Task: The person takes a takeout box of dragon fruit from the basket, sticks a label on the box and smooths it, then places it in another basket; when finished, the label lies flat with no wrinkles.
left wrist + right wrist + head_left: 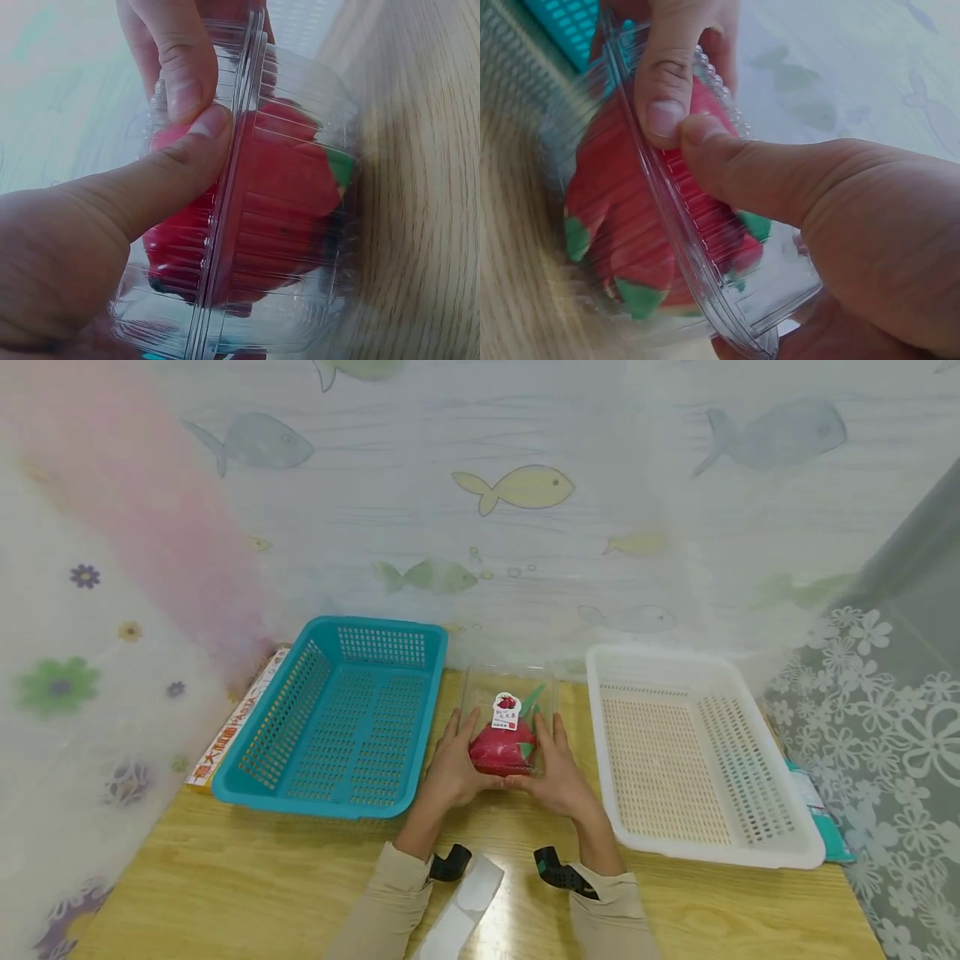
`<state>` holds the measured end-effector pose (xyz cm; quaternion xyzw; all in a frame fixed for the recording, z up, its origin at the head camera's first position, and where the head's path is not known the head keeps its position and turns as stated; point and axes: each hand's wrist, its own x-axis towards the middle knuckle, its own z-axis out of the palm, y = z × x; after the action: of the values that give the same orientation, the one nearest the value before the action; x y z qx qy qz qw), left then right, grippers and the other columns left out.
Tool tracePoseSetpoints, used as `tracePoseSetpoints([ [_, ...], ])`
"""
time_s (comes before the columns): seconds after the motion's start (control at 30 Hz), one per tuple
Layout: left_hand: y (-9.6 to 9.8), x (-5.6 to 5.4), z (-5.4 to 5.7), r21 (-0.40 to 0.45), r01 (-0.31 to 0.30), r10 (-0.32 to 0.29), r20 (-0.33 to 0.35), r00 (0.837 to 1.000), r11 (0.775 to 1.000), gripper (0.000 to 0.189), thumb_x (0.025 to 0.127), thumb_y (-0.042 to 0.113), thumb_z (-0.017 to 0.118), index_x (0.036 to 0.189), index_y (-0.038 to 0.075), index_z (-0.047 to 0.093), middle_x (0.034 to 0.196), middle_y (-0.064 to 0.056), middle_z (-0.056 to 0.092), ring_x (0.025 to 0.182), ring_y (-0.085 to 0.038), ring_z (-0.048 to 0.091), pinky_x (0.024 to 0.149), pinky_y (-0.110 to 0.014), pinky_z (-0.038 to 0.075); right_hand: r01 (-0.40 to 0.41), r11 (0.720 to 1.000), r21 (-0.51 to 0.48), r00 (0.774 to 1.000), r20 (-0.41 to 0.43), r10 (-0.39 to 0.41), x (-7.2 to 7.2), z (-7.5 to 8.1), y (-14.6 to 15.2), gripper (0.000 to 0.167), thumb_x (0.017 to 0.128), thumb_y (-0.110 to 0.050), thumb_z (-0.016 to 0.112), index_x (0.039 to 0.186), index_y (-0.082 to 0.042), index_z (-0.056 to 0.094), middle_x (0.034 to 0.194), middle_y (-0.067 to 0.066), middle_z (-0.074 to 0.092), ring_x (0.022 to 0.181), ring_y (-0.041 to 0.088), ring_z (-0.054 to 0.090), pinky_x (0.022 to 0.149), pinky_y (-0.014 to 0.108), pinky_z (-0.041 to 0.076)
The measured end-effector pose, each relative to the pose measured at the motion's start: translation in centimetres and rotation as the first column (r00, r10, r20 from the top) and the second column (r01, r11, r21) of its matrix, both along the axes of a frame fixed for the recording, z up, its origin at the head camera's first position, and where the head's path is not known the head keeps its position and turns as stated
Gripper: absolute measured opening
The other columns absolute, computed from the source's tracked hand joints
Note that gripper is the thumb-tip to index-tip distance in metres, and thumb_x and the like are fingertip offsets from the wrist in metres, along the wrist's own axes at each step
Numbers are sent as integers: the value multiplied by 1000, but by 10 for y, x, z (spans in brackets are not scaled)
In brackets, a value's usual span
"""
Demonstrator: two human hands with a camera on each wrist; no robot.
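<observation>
The clear box (478, 693) sits on the table (247, 868) between the blue basket (351, 802) and white basket (720, 852), its long axis seemingly running away from the person, the red fruit (498, 748) inside pointing its green tip far right. Left hand (454, 766) and right hand (556, 770) clasp its sides, thumbs meeting at the near rim; the wrist views hide most fingers.

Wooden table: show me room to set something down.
On the near side, the table is bare between the blue basket and left sleeve, and between the white basket and right sleeve. Crowded: the middle, where left hand and right hand hold the clear box, a white strip nearer.
</observation>
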<state>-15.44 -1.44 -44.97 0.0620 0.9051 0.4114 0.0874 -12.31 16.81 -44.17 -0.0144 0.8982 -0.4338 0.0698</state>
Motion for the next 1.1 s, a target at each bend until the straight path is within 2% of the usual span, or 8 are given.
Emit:
tracePoseSetpoints([
  [0.37, 2, 2, 6, 11, -9, 9, -17, 1000, 1000, 118, 67, 30, 97, 163, 18, 28, 171, -16, 15, 152, -51, 24, 111, -70, 37, -9, 1000, 11, 1000, 10, 9, -1, 4, 4, 109, 85, -22, 84, 165, -11, 10, 170, 23, -10, 154, 53, 10, 117, 66, 31],
  [0.63, 5, 9, 11, 9, -8, 8, -16, 1000, 1000, 117, 69, 32, 96, 163, 18, 28, 171, -16, 15, 152, -50, 25, 109, -69, 41, -7, 999, 32, 1000, 26, 6, 4, 11, 9, 110, 84, -22, 85, 165, -12, 12, 171, 22, -8, 153, 53, 14, 117, 66, 33],
  [0.87, 4, 15, 20, -13, -28, 28, -39, 999, 1000, 117, 68, 32, 96, 163, 18, 28, 172, -14, 15, 152, -48, 27, 108, -67, 44, -18, 999, 44, 1000, 10, 18, 4, 19, 11, 110, 83, -22, 86, 165, -12, 15, 171, 23, -4, 153, 53, 15, 116, 66, 34],
  [1.1, 4, 16, 31, -20, -23, 21, -91, 996, 1000, 114, 69, 33, 96, 161, 14, 32, 171, -17, 17, 152, -48, 28, 109, -67, 42, -21, 998, 63, 1000, 4, 21, 7, 31, 11, 109, 82, -27, 87, 165, -14, 17, 171, 23, -1, 153, 53, 16, 113, 69, 36],
])
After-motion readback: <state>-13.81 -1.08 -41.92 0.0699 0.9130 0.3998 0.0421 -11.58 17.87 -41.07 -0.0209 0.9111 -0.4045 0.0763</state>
